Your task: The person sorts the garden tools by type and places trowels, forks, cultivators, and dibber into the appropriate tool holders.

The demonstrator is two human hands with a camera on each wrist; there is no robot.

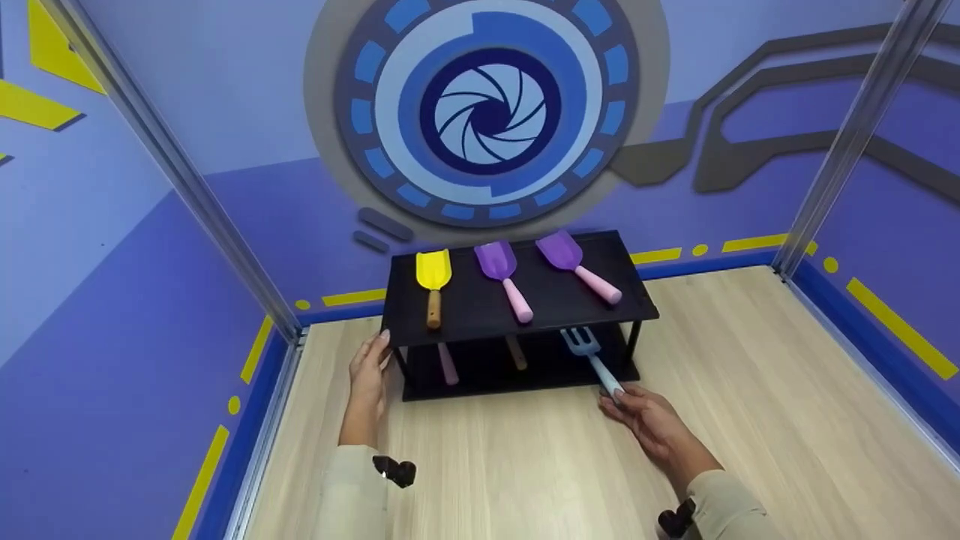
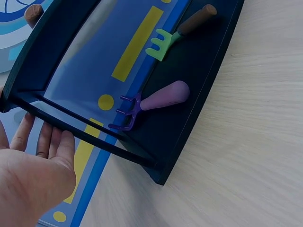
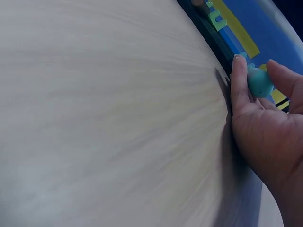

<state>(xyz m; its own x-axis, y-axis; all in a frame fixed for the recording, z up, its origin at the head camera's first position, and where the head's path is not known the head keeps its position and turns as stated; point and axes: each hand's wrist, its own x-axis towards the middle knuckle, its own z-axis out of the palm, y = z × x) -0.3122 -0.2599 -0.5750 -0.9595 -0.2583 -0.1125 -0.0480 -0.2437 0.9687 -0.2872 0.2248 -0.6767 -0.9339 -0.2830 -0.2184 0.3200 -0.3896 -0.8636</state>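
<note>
A black two-tier rack [image 1: 465,315] stands against the back wall. My left hand [image 1: 367,375] touches its left front corner; in the left wrist view the fingers [image 2: 43,139] extend beside the end post. My right hand [image 1: 649,420] pinches the handle end of a light blue hand fork [image 1: 583,345], its tines at the lower tier's right side. In the right wrist view, only the fork's rounded handle end [image 3: 260,84] shows clearly, between thumb and fingers. A purple hand rake with pink handle [image 2: 165,96] and a green hand fork with brown handle [image 2: 163,45] lie on the lower tier.
On the top tier lie a yellow scoop [image 1: 433,274] with brown handle, a purple scoop [image 1: 496,262] with pink handle, and another purple scoop [image 1: 560,251]. The rack stands on a wood-grain table [image 1: 495,465], enclosed by printed panels [image 1: 255,202] and metal posts [image 1: 840,150].
</note>
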